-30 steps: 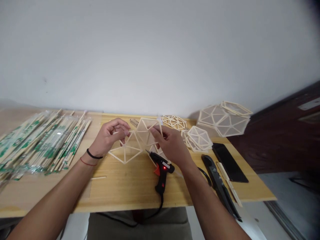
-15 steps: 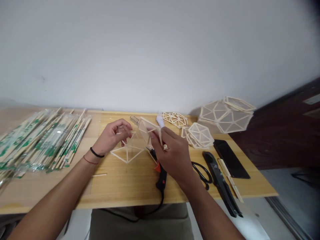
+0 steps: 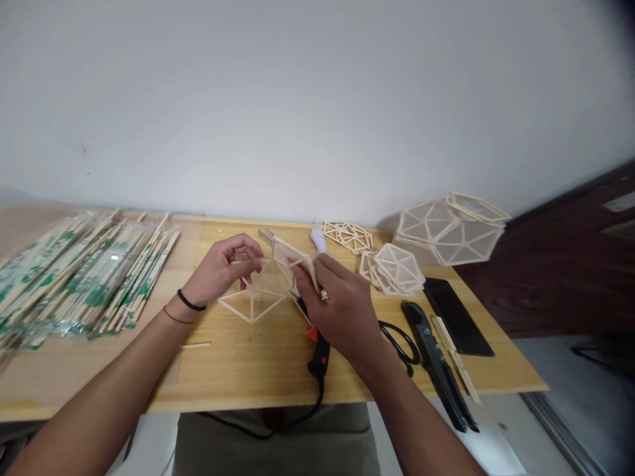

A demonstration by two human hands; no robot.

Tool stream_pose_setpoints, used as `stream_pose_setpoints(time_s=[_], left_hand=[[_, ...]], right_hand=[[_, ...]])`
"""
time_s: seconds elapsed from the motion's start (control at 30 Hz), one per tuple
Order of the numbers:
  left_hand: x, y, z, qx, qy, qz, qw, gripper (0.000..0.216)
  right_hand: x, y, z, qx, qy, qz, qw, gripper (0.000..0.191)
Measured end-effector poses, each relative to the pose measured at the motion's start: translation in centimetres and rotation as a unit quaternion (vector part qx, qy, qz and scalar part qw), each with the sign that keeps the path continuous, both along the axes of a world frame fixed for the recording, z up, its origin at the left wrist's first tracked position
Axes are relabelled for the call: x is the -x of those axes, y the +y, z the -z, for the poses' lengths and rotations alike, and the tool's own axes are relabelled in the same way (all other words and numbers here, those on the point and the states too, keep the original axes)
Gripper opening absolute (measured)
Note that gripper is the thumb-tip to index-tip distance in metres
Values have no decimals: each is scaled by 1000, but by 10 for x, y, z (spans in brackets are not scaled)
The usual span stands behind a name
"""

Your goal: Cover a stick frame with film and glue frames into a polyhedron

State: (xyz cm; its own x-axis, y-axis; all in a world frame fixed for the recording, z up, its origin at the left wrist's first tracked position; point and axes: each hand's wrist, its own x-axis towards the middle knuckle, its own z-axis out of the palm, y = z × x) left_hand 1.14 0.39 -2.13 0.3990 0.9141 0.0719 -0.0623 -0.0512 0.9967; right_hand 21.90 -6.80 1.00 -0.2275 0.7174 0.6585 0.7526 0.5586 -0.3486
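My left hand point(image 3: 221, 269) pinches the left side of a pale stick frame point(image 3: 258, 292) made of triangles, which rests partly on the wooden table point(image 3: 238, 363). My right hand point(image 3: 338, 305) grips a raised triangular panel of the same frame at its right side, fingers closed on the sticks. Below my right hand lies a black glue gun point(image 3: 318, 354) with an orange trigger, its cord running off the front edge.
Wrapped chopstick bundles point(image 3: 84, 271) cover the table's left. Flat stick hexagons point(image 3: 394, 268) and a large faceted stick shell point(image 3: 449, 228) sit at the back right. Black scissors point(image 3: 431, 360), a dark phone point(image 3: 456, 314) and loose sticks lie at the right. A white wall stands behind.
My right hand has tilted the frame's right panel upward and shifted over the glue gun, hiding its red light. My left hand has stayed put.
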Motion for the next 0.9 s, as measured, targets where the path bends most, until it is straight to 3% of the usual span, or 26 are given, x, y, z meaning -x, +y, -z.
stream_pose_setpoints(time_s=[0.9], left_hand=[[-2,0,0,-2,-7,-4,1000,20]], right_hand=[[4,-2,1,28,28,-12,999,33]])
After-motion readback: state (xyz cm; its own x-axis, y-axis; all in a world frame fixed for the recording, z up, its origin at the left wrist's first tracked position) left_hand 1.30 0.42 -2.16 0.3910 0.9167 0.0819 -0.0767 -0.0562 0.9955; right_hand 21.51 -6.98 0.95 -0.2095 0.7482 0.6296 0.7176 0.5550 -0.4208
